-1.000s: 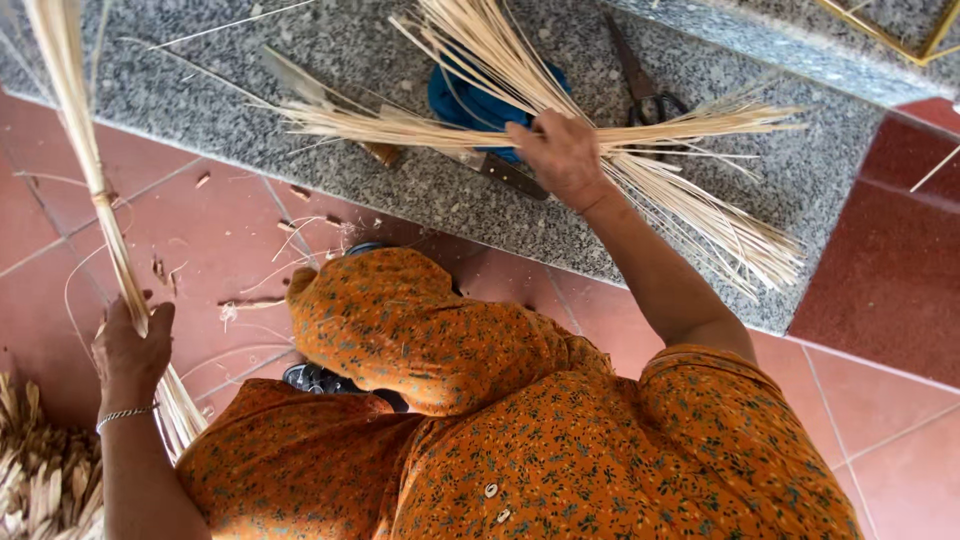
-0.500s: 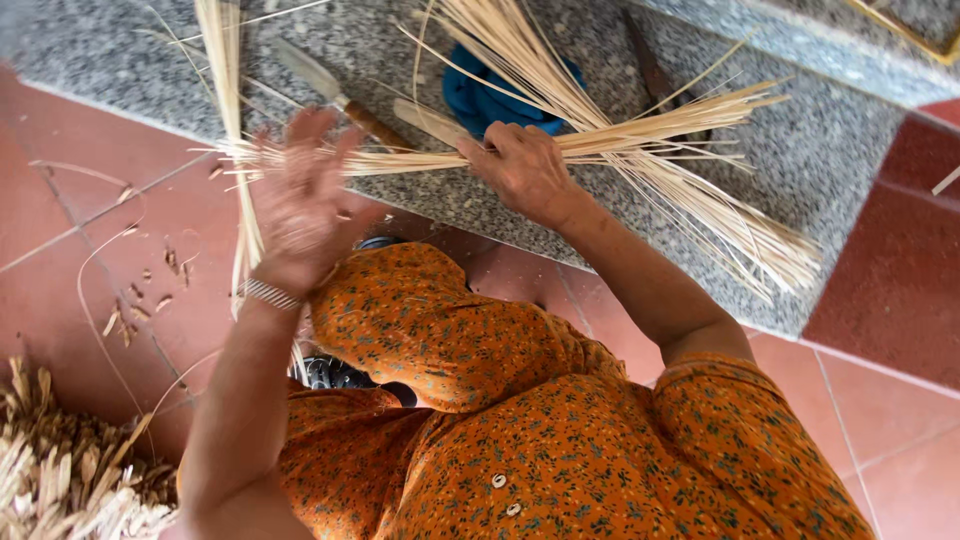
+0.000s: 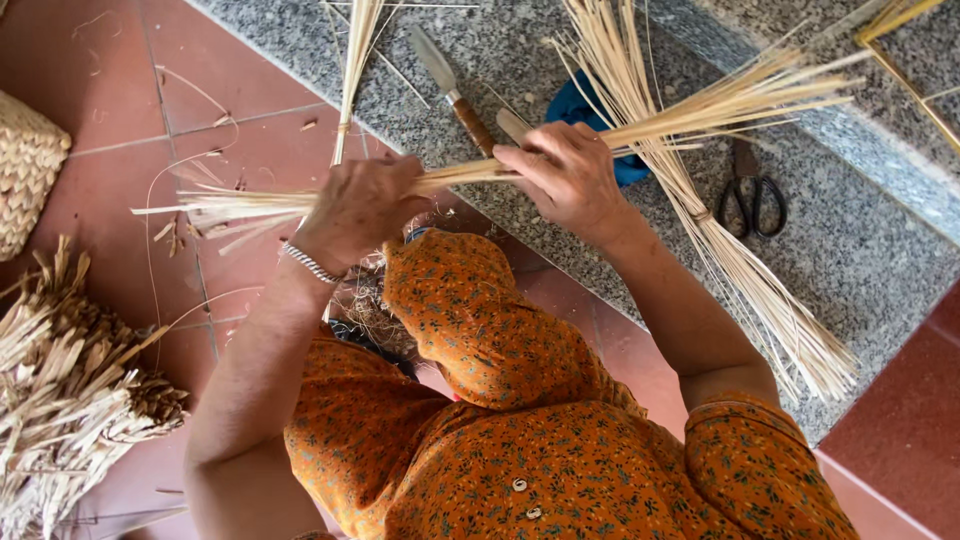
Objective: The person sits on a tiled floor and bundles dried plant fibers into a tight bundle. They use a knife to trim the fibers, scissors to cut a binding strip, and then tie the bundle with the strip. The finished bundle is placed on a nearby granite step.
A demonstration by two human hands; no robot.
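My right hand grips a long bundle of pale straw stalks that runs crosswise over the edge of the granite step. My left hand, with a metal bracelet on the wrist, is closed on the same bundle a little further along. It also holds a thin bunch of stalks that points up and away from me. The bundle's cut ends stick out past my left hand over the red tiles. My knee in orange flowered cloth is just below both hands.
On the granite step lie a knife with a wooden handle, a blue cloth, black scissors and a tied sheaf of stalks. A woven basket and a heap of dried straw sit on the tiles at left.
My left hand has swung up from low at the left, carrying its thin bunch of stalks, and now closes on the bundle beside my right hand. The right hand has stayed on the bundle.
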